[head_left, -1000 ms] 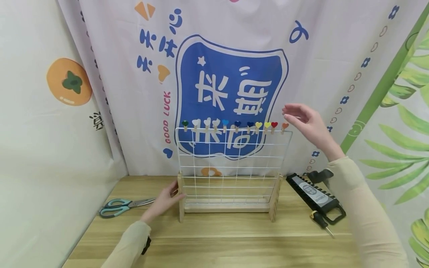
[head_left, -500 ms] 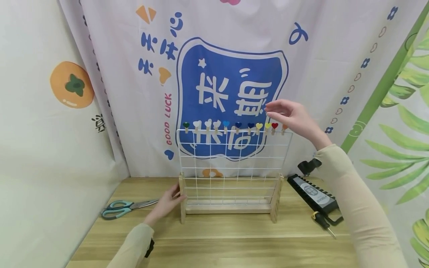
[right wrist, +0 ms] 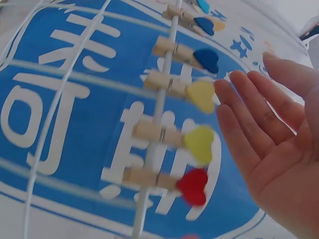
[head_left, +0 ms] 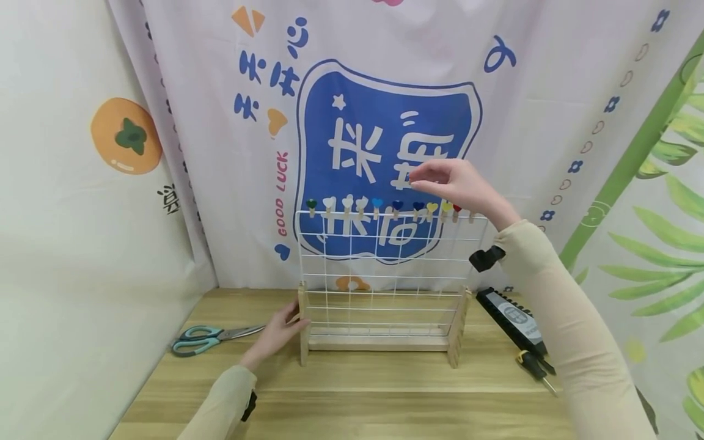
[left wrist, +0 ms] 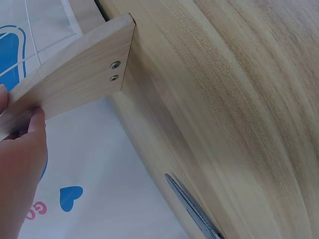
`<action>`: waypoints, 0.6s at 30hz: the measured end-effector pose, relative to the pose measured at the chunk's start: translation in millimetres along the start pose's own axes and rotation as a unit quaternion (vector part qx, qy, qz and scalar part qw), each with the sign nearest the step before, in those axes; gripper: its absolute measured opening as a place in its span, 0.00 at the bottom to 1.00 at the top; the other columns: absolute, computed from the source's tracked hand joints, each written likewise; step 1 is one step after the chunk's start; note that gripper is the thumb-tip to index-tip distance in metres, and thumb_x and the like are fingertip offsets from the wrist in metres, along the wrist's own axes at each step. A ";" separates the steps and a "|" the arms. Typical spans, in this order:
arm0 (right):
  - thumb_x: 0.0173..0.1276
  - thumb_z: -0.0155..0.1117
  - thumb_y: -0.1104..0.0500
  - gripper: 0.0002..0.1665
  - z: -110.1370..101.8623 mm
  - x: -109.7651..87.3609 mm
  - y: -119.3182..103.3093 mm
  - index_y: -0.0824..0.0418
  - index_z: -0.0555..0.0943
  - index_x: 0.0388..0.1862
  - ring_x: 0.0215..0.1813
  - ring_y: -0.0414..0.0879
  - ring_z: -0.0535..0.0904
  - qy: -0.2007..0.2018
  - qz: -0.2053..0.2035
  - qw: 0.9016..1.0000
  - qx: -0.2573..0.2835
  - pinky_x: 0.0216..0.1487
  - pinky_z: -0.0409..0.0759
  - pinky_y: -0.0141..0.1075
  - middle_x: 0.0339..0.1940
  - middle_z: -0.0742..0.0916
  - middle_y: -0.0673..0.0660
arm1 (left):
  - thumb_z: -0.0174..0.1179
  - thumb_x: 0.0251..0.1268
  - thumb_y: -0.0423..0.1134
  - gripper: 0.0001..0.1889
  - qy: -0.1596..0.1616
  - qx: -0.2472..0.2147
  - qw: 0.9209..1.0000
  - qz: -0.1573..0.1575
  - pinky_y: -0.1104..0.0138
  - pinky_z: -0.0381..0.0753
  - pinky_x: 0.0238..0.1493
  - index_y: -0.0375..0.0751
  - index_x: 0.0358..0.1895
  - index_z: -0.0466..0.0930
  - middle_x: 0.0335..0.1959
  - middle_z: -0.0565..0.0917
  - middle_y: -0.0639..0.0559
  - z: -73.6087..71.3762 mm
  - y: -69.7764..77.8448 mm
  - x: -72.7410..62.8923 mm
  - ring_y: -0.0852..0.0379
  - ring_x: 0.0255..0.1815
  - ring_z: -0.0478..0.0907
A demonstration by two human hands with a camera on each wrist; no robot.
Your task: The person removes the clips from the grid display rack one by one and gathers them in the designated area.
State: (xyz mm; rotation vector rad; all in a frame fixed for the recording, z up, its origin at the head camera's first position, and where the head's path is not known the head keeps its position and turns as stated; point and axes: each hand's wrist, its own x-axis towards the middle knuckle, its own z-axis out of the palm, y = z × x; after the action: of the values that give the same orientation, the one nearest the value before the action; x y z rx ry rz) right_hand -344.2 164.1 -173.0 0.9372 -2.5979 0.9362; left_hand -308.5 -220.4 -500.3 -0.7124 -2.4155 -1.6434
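Observation:
A white wire grid rack on a wooden stand [head_left: 379,343] stands upright at the back of the table. My left hand [head_left: 283,330] grips its left wooden post [left wrist: 75,74], thumb on one side and fingers on the other. Along the top wire runs a row of small heart clothespins, from a dark green clothespin [head_left: 311,203] through white and blue to a red clothespin [right wrist: 193,187]. Above the right half of that row hovers my right hand [head_left: 453,183], fingers relaxed and holding nothing. In the right wrist view its fingertips are near a pale yellow clothespin [right wrist: 201,97].
Scissors [head_left: 222,335] with teal and grey handles lie left of the rack. To the right are a black toothed holder [head_left: 514,315] and a yellow-black screwdriver [head_left: 529,365], partly behind the right sleeve. A printed curtain [head_left: 247,201] hangs directly behind the table.
My right hand has moved left along the clothespin row, from beyond the rack's right end to above the blue and yellow clothespins. The left hand keeps its grip on the post.

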 end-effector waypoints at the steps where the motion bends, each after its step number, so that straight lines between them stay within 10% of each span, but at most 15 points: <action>1: 0.72 0.64 0.51 0.18 1.9 2.7 -2.3 0.56 0.83 0.57 0.56 0.48 0.84 -0.002 -0.006 1.000 -0.004 0.67 0.81 0.49 0.56 0.88 0.56 | 0.59 0.69 0.28 0.31 -0.001 -0.002 1.000 -0.002 0.43 0.71 0.69 0.17 0.70 0.58 0.70 0.65 0.21 -0.1 0.0 0.1 0.25 0.71 0.64; 18: 0.72 0.64 0.55 0.15 45.1 41.9 -36.1 0.59 0.83 0.54 0.55 0.48 0.85 -0.057 -0.050 0.997 -0.014 0.64 0.84 0.45 0.54 0.88 0.57 | 0.58 0.70 0.29 0.33 0.002 -0.012 1.000 -0.018 0.44 0.69 0.70 0.18 0.72 0.55 0.72 0.63 0.23 0.3 -3.2 0.3 0.27 0.73 0.62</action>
State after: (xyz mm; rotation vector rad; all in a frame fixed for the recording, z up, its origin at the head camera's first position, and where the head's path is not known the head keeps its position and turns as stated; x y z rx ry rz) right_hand -353.3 93.3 -173.0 1.1337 -2.6220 0.8410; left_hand -310.1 -220.9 -503.0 -0.6725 -2.4235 -1.6872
